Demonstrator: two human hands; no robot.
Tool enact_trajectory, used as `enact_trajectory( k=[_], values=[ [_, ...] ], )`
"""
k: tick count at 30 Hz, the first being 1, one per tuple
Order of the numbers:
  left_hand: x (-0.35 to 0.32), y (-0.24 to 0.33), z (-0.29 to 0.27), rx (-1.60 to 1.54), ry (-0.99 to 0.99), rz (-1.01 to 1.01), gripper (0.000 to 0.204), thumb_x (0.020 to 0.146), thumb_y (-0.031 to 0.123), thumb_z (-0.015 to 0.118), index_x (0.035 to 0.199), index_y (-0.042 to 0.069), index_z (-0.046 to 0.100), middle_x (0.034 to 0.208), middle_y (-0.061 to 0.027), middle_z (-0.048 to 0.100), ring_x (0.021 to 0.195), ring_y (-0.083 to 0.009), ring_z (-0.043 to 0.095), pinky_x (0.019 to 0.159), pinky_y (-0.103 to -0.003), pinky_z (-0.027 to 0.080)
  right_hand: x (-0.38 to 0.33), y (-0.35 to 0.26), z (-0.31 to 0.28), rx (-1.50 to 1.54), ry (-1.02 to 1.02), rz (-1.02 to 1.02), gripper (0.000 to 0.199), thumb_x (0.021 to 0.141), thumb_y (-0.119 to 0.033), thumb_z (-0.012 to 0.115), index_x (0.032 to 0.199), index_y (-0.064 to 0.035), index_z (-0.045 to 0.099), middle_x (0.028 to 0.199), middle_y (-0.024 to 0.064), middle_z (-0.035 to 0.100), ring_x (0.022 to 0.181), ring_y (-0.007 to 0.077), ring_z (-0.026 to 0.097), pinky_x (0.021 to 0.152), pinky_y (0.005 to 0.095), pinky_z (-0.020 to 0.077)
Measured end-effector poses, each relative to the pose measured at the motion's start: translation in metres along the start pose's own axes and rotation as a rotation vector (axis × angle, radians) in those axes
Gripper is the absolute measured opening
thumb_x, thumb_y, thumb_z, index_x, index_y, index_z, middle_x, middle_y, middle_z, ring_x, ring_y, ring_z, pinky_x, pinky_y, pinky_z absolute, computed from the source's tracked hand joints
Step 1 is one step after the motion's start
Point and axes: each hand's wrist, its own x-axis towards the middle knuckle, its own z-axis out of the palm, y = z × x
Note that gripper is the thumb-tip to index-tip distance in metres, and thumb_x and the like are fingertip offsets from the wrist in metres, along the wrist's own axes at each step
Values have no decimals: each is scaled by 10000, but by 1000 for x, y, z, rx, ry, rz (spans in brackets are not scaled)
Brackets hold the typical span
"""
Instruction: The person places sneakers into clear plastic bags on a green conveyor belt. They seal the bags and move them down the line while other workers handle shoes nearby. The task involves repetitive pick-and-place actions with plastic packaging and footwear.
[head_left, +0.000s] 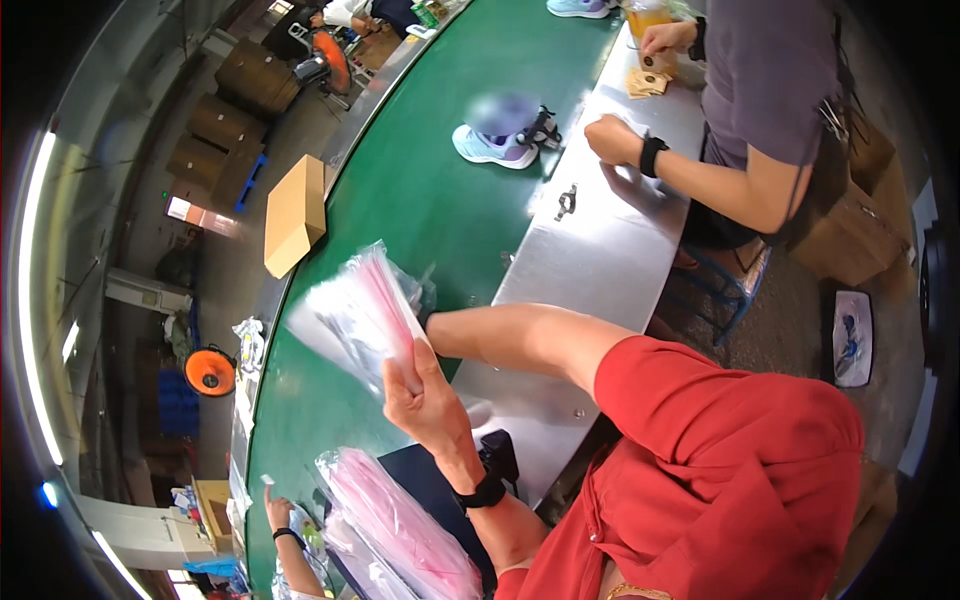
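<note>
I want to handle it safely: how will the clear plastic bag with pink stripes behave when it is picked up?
The clear plastic bag, gripped by a hand, looks thin, so probably floppy. It seems light, lifted by one edge. Its glossy film may be slippery.

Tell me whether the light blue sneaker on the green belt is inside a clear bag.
No. The light blue sneaker lies bare on the green belt; the clear bags are held up in the person's hand.
</note>
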Motion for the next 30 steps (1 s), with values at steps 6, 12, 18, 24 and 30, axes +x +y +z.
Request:
enact_trajectory(
  k=[6,12,18,24,30],
  values=[
    [-3,-43,-10,-356,155,-449,215,911,229,620,964,21,595,806,-23,597,691,-87,540,560,-205,422,-51,33,-41,276,-456,331,455,846,-427,554,1144,-89,618,1106,105,635,928,214,619,782,349,504],
    [-2,-47,-8,-825,153,-428,183,939,216,574,1019,52,561,878,-28,601,758,-99,577,619,-259,494,-90,-25,-126,1175,-455,334,547,848,-487,619,1188,-62,565,996,35,597,920,127,554,753,276,476],
    [-11,-18,-14,-858,97,-363,158,947,183,553,1032,50,564,924,-28,603,805,-117,600,646,-260,521,-127,-49,-169,923,-94,454,323,892,-336,605,824,-22,635,653,18,595,583,101,573,542,265,474],
    [-7,7,-51,-770,254,-249,127,936,195,580,934,68,576,840,-14,596,715,-89,582,569,-234,507,-149,-26,-223,-126,103,470,200,780,-233,639,740,-44,589,756,116,645,723,225,649,660,355,519],
    [-5,33,-19,-564,233,-84,130,927,167,599,858,58,605,687,58,493,582,-29,441,487,-182,345,-136,-94,-238,-339,167,-46,244,783,-297,646,779,-64,574,899,102,624,915,293,602,788,380,489]
  ],
)
